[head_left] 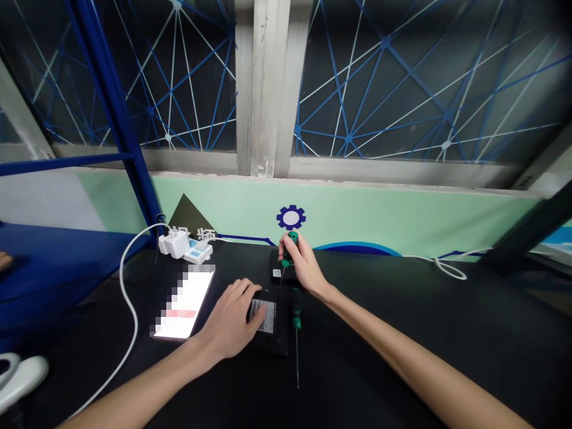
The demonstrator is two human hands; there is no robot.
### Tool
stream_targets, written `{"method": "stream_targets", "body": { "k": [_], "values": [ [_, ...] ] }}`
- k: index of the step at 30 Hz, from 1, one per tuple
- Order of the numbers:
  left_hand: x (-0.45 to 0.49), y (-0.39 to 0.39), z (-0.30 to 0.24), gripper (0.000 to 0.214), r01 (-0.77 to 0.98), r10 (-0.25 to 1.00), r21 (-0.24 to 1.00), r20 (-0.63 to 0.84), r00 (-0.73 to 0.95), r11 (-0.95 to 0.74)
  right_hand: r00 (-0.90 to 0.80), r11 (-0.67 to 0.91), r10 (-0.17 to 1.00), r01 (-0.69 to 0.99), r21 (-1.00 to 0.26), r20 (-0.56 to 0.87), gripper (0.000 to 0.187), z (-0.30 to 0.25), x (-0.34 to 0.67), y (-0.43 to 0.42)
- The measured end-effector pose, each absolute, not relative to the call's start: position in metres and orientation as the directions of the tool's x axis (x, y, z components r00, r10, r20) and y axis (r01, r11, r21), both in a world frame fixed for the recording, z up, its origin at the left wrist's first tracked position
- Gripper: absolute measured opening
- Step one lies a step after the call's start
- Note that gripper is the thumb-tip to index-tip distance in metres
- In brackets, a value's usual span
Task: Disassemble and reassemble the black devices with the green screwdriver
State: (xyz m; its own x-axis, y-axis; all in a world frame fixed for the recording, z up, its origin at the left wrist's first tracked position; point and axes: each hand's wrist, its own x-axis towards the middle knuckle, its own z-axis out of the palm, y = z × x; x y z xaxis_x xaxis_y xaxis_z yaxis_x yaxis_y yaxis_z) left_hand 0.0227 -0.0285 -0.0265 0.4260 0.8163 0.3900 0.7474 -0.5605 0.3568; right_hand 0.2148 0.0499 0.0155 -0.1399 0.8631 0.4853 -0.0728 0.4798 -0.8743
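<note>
In my right hand point(300, 262) is a screwdriver point(292, 238) with a green and black handle, its shaft pointing down towards the far edge of a flat black box point(279, 339). Whether the tip touches the box cannot be made out. My left hand point(235, 316) lies over the left side of this box, fingers stretched out and thumb across its pale printed label point(269, 319). A second green-handled screwdriver point(297, 322) lies just right of the box, its long shaft towards me. Behind, partly hidden by my right hand, sits another black object point(277, 271) with a small white label.
A phone point(185, 304) with a lit screen lies left of my left hand. Beyond it are a white power strip and plug point(196, 251) with a white cable point(134, 316). Another white cable point(447, 271) lies at the back right. A white object point(22, 378) is at the lower left.
</note>
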Motion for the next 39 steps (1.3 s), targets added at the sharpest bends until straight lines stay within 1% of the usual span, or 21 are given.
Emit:
{"method": "stream_targets", "body": {
  "k": [2,3,6,11,14,16,21,25,29,32,35,39],
  "values": [
    [0.022,-0.028,-0.026,0.028,0.741,0.811,0.358,0.396,0.431,-0.569,-0.150,0.510,0.857,0.100,-0.855,0.494,0.033,0.015,0.221,0.051],
    [0.021,-0.029,-0.025,0.027,0.739,0.809,0.357,0.395,0.435,-0.571,-0.153,0.497,0.865,0.147,-0.855,0.477,0.035,0.014,0.223,0.053],
    [0.020,-0.031,-0.023,0.027,0.735,0.801,0.347,0.397,0.448,-0.583,-0.152,0.415,0.908,0.184,-0.891,0.391,0.039,0.011,0.228,0.059],
    [0.018,-0.035,-0.019,0.026,0.724,0.788,0.344,0.420,0.450,-0.597,-0.123,0.273,0.958,0.128,-0.953,0.258,0.046,0.003,0.232,0.075],
    [0.018,-0.036,-0.017,0.026,0.717,0.782,0.347,0.428,0.453,-0.605,-0.097,0.120,0.988,-0.011,-0.993,0.121,0.046,-0.001,0.233,0.080],
    [0.017,-0.038,-0.016,0.026,0.715,0.777,0.344,0.437,0.452,-0.609,-0.098,0.059,0.993,-0.069,-0.996,0.065,0.046,-0.004,0.233,0.081],
    [0.015,-0.040,-0.014,0.027,0.712,0.765,0.332,0.461,0.450,-0.619,-0.112,-0.010,0.994,-0.120,-0.993,0.003,0.043,-0.006,0.229,0.079],
    [0.015,-0.040,-0.013,0.028,0.705,0.759,0.329,0.460,0.461,-0.628,-0.140,-0.060,0.989,-0.119,-0.991,-0.043,0.039,-0.006,0.228,0.076],
    [0.015,-0.040,-0.013,0.029,0.707,0.764,0.338,0.461,0.451,-0.621,-0.158,-0.090,0.985,-0.088,-0.992,-0.075,0.039,-0.005,0.228,0.074],
    [0.015,-0.040,-0.013,0.028,0.708,0.772,0.348,0.452,0.448,-0.615,-0.173,-0.084,0.982,-0.055,-0.995,-0.073,0.040,-0.006,0.229,0.073],
    [0.014,-0.040,-0.014,0.026,0.704,0.772,0.354,0.447,0.451,-0.616,-0.180,-0.047,0.983,-0.020,-0.999,-0.043,0.042,-0.006,0.229,0.074],
    [0.014,-0.040,-0.014,0.023,0.708,0.779,0.358,0.438,0.449,-0.609,-0.177,0.045,0.983,0.031,-0.999,0.039,0.047,-0.007,0.229,0.074]
  ]
}}
